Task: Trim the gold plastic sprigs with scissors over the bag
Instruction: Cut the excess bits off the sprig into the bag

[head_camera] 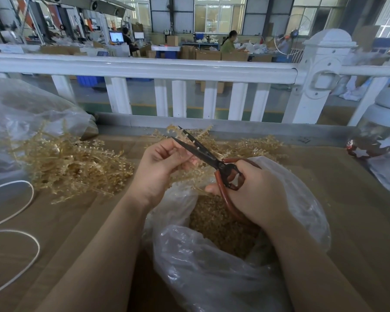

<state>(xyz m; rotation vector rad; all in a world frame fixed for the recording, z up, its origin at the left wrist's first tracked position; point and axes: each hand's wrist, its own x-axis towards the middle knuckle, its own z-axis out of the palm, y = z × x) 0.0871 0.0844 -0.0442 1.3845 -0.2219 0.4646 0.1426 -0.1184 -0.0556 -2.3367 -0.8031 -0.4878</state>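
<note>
My left hand pinches a gold plastic sprig above the open mouth of a clear plastic bag that holds gold trimmings. My right hand grips scissors with red-brown handles. Their dark blades stand apart and point up and left, just past my left fingertips. A heap of gold sprigs lies on the brown table to the left. More sprigs lie behind my hands.
A large clear bag sits at the far left, with a white cord looped in front of it. A white railing runs behind the table. A jar with star decorations stands at the right edge.
</note>
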